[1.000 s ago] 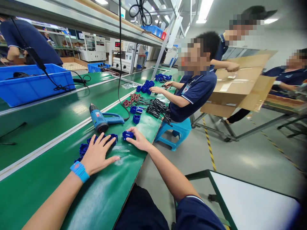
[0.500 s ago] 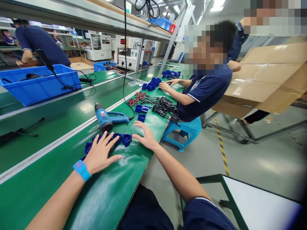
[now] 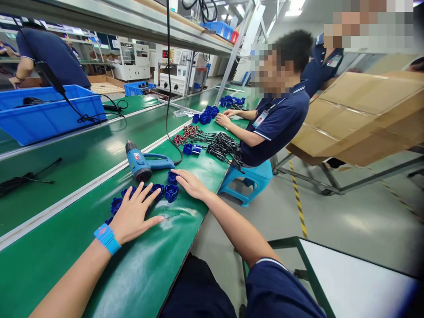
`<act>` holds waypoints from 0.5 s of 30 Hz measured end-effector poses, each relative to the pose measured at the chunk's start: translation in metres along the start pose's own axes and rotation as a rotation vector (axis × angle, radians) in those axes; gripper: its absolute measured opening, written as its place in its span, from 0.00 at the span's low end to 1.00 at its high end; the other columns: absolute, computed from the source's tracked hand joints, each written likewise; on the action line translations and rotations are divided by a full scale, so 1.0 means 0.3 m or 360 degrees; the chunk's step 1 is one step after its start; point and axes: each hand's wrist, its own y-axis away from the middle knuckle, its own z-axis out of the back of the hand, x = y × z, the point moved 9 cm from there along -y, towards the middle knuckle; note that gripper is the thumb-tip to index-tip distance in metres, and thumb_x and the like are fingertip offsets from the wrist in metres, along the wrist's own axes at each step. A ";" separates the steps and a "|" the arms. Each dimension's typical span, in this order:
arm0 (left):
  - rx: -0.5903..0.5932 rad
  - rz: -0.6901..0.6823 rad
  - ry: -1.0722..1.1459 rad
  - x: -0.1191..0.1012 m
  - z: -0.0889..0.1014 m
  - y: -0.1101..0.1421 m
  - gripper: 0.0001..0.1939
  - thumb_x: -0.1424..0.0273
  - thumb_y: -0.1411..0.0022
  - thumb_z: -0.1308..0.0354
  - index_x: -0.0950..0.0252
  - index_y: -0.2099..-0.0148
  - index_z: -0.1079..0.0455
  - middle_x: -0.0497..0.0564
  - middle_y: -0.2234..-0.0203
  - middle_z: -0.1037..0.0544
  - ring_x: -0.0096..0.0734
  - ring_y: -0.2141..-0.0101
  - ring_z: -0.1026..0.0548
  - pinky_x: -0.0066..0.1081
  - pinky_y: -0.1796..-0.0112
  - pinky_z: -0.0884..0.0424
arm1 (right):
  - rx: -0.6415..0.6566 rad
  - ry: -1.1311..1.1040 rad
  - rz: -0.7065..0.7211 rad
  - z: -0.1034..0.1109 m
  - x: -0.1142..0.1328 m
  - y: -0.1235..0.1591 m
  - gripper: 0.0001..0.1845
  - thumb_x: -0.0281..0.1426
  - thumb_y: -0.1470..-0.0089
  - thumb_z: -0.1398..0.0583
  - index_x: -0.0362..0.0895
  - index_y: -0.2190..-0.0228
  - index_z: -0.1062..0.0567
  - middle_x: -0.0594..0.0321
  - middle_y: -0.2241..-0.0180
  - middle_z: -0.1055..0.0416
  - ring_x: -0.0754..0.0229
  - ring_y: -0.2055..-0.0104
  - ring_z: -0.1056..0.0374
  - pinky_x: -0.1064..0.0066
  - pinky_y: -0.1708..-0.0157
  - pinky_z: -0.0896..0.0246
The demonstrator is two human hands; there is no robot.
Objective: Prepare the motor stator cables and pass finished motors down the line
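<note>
Palm down, fingers spread, partly covers the blue cup cluster (image 3: 116,205) on the green bench (image 3: 132,274) with the left hand (image 3: 134,216). With the right hand (image 3: 192,184), fingers extended, touches a blue cup (image 3: 172,177) near the heat gun (image 3: 139,165); grip unclear.

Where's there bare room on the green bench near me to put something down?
The widest bare patch of green bench lies between your left forearm and the near edge. Another lies between that forearm and the white strip. It's crowded under and around your left hand, with blue parts, and the heat gun just beyond.
</note>
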 end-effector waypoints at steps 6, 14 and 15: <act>-0.0052 -0.0042 0.0001 -0.019 0.017 0.015 0.42 0.39 0.33 0.53 0.51 0.25 0.57 0.53 0.28 0.53 0.59 0.30 0.54 0.67 0.36 0.51 | -0.0475 0.0252 -0.0455 0.188 -0.247 -0.134 0.24 0.34 0.39 0.41 0.45 0.42 0.32 0.48 0.41 0.37 0.44 0.36 0.44 0.46 0.36 0.48; -0.0115 -0.0038 -0.0067 -0.013 0.035 0.028 0.43 0.39 0.33 0.54 0.50 0.25 0.62 0.52 0.27 0.57 0.59 0.29 0.55 0.67 0.36 0.48 | -0.0367 0.0393 -0.0630 0.238 -0.435 -0.234 0.29 0.26 0.52 0.36 0.40 0.47 0.31 0.48 0.51 0.32 0.45 0.49 0.34 0.51 0.44 0.38; -0.0124 -0.0042 -0.0072 -0.012 0.036 0.030 0.43 0.39 0.33 0.53 0.50 0.25 0.62 0.52 0.27 0.57 0.59 0.30 0.55 0.67 0.36 0.47 | -0.0309 0.0384 -0.0590 0.235 -0.423 -0.222 0.28 0.27 0.52 0.35 0.41 0.48 0.30 0.49 0.52 0.32 0.47 0.50 0.33 0.53 0.46 0.36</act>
